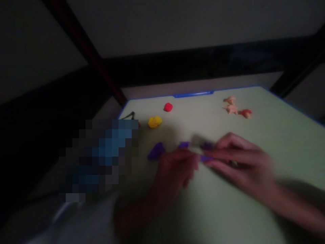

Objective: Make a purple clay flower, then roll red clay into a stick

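A small strip of purple modelling clay (pixel 206 158) is pinched between the thumb and fingers of my right hand (pixel 246 166). My left hand (pixel 172 171) is curled, its fingertips closed at the strip's left end; blur hides the exact contact. Left of my left hand lies a larger purple clay piece (pixel 156 151) on the table. Two more bits of purple clay, one just behind my left hand (pixel 184 144) and one by my right fingers (pixel 207 145), are partly covered.
On the pale, blue-edged table (pixel 254 135) sit a yellow clay lump (pixel 154 122) and a red lump (pixel 168 107). Peach-coloured clay shapes (pixel 231 108) lie at the back right, one with red on top (pixel 246 113). A blue handle (pixel 194 94) lines the far edge. A pixelated area covers the left.
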